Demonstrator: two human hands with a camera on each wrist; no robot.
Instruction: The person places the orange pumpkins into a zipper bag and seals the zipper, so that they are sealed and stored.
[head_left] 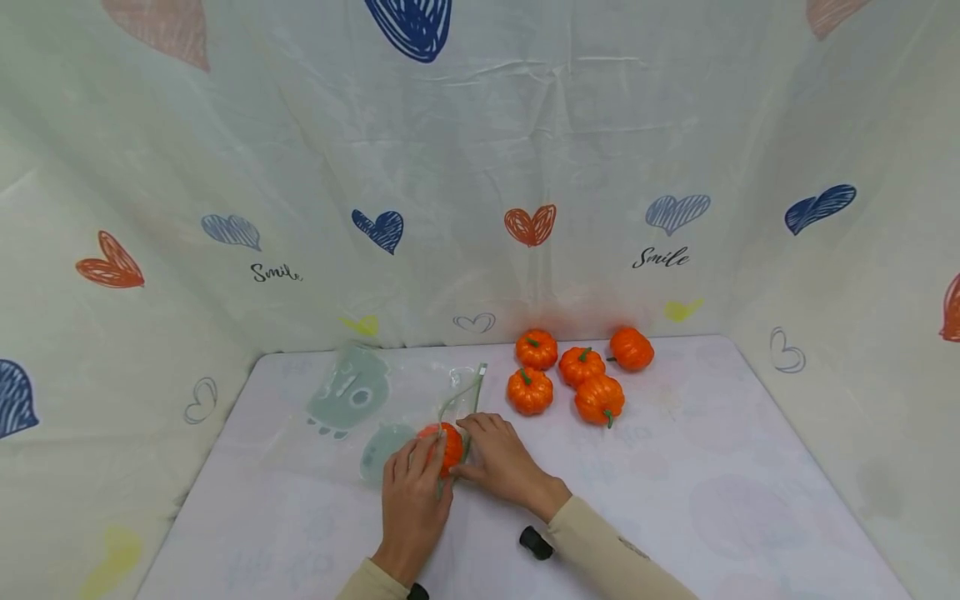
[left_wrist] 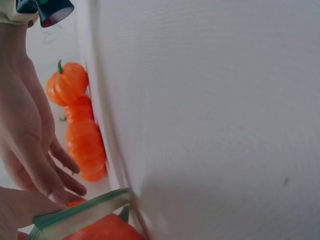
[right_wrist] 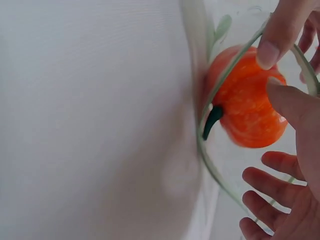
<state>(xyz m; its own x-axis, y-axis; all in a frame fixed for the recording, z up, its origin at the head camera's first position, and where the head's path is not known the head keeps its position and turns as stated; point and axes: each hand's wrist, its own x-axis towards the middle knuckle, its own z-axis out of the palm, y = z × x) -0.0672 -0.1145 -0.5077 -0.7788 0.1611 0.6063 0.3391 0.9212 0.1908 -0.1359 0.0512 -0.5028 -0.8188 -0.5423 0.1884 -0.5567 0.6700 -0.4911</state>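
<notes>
A small orange pumpkin (head_left: 452, 450) with a dark green stem sits in the mouth of a clear plastic zip bag (head_left: 348, 396), which lies flat with pale green printed shapes. The bag's green-edged opening (right_wrist: 212, 97) gapes around the pumpkin. My left hand (head_left: 414, 487) pinches the bag's upper edge, its thumb outside and fingers behind the rim. From the right, my right hand (head_left: 506, 462) touches the pumpkin with its thumb (right_wrist: 292, 102), while its other fingers extend loosely beside the opening.
Several more orange pumpkins (head_left: 529, 391) with green stems stand grouped at the back, right of the bag. A black cylindrical piece (head_left: 536, 542) shows beside the right sleeve. A hanging sheet printed with hearts (head_left: 465, 275) borders the white table (head_left: 675, 492).
</notes>
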